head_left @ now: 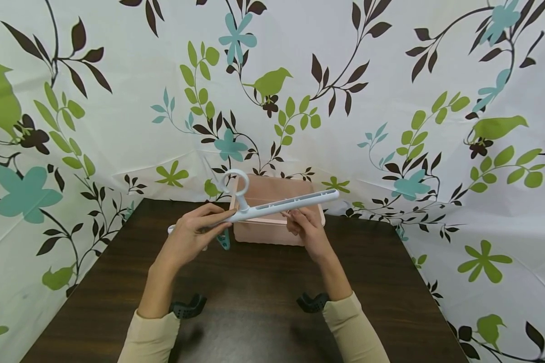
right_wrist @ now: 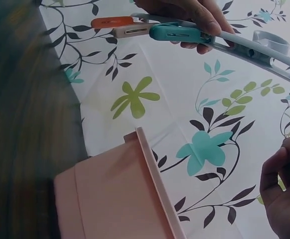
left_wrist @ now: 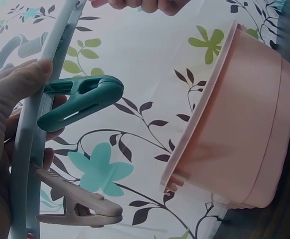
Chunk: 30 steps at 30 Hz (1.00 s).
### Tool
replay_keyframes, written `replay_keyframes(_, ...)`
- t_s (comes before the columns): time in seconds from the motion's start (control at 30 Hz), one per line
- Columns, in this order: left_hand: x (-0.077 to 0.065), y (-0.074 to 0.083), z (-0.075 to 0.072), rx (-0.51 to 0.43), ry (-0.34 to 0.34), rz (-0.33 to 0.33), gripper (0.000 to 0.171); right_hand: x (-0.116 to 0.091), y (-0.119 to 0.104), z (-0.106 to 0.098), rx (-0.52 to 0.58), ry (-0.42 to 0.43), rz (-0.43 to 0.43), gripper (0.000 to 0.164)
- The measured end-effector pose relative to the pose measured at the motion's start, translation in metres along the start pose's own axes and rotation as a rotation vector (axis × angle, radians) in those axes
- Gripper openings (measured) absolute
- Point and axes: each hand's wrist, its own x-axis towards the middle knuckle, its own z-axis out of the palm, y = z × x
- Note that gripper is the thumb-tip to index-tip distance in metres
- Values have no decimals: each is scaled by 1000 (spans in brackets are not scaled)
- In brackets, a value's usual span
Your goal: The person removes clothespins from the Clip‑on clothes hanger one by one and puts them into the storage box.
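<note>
The left hand [head_left: 194,229] pinches the pale hanger [head_left: 295,203], which crosses before the pink bin [head_left: 272,234] in the head view; the right hand [head_left: 308,229] curls near its bar, any hold impossible to tell; only the right wrist view clearly shows an orange clip [right_wrist: 112,22].

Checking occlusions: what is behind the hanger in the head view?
The bin and backdrop show behind the hanger. The hanger and right hand cover part of the bin's inside; any contents there can't be seen.
</note>
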Motion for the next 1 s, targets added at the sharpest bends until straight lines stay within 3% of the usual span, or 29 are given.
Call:
replay_keyframes(0.27,3,1,1,44,30,32,48,3,-3,-7,16,-14,70,32)
replay_keyframes(0.63,4,-3,3,69,85,117,57,6,-5,-7,82,-39,83,38)
replay_keyframes(1.0,4,-2,5,64,101,124,55,4,-11,-6,167,-24,180,33)
